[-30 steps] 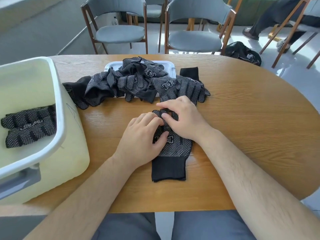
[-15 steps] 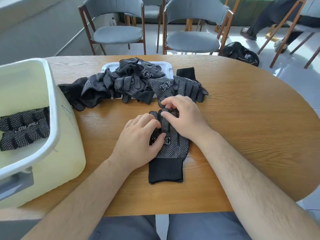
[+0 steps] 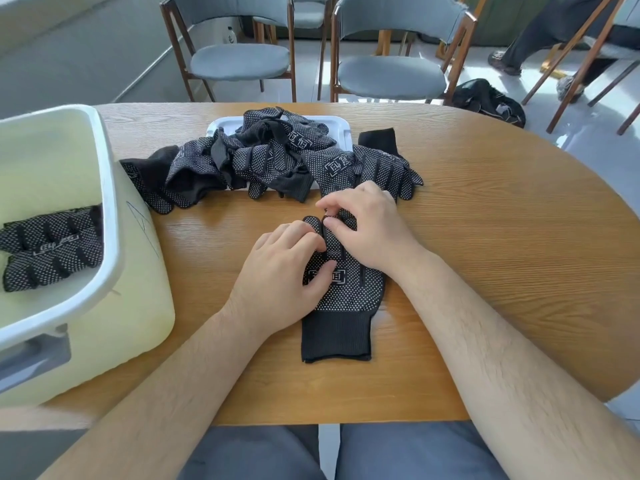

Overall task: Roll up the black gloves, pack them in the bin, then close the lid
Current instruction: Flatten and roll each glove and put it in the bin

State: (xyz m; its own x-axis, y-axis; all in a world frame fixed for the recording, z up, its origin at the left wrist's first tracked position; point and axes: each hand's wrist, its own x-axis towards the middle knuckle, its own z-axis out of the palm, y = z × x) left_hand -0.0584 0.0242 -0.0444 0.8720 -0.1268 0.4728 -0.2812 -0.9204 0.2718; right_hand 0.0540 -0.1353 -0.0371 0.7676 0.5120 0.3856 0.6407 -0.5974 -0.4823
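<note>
A black dotted glove (image 3: 341,306) lies flat on the wooden table (image 3: 502,237), cuff toward me. My left hand (image 3: 280,275) rests on its left side, fingers and thumb pressing the palm area. My right hand (image 3: 367,226) sits over the glove's fingertips, its fingers curled and pinching them. A pile of black gloves (image 3: 270,157) spreads over a white tray (image 3: 341,128) behind. The pale yellow bin (image 3: 104,237) stands at the left with rolled gloves (image 3: 52,247) inside.
Grey chairs (image 3: 391,74) stand beyond the table's far edge. A black bag (image 3: 491,100) lies on the floor, and a seated person's legs (image 3: 540,32) show at the top right. The bin's lid is not in view.
My right hand's fingers have curled tighter over the glove's fingertips. The left hand stays pressed on the glove.
</note>
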